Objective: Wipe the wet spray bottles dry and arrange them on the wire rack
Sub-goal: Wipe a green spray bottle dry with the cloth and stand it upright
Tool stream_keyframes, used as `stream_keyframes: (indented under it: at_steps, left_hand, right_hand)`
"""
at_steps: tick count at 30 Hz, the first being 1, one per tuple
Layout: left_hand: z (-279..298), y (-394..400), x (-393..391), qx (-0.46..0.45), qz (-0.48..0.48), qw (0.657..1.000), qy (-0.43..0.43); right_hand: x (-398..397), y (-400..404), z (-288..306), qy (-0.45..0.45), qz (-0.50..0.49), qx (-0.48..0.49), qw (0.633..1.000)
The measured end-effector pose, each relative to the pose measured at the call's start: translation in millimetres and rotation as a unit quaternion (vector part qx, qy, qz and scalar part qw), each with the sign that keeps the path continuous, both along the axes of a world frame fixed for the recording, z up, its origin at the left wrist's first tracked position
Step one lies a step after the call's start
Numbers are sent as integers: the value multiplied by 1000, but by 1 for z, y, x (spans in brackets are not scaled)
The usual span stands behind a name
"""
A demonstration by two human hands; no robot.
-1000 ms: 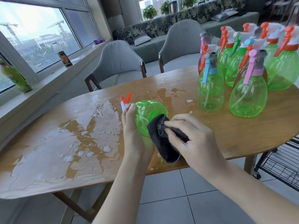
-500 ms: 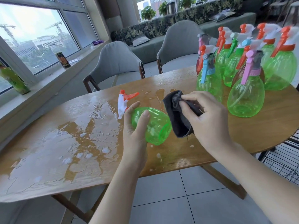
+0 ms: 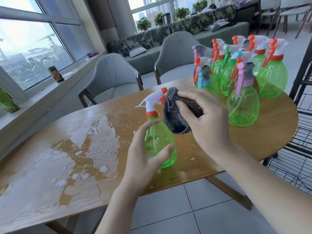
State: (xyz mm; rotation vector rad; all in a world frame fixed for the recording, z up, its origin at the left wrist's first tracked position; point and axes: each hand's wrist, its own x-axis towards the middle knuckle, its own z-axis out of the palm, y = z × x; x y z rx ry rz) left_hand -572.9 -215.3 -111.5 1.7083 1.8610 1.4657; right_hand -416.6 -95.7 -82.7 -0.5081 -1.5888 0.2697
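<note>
While left hand (image 3: 141, 159) grips bottle (image 3: 158, 142), right hand (image 3: 202, 119) grip around cloth (image 3: 173, 114).

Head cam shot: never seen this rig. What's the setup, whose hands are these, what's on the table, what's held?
There is no robot here. A person wears one wide-angle camera on the head, looking forward and down, so both arms enter from the bottom edge. The left hand grips a clear green plastic spray bottle with a white and orange trigger, upright. The right hand holds a bunched dark grey cloth against the bottle's neck and shoulder. Underneath is an oval wooden table; its left part is covered in puddles of water. More green spray bottles stand grouped at its far right end. A black wire rack stands beside the table on the right.
</note>
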Motion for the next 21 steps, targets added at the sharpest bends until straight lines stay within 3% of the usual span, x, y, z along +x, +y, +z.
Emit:
stream_keyframes:
  at_steps: [4,21]
  left_hand:
    - [-1,1,10,1,-28,997,67]
    - [-5,4,18,4,-25,996,91]
  right_hand:
    - [-3,8,-3,-9,-38,35,999]
    - [-12,11,0,-68,-31,21,997]
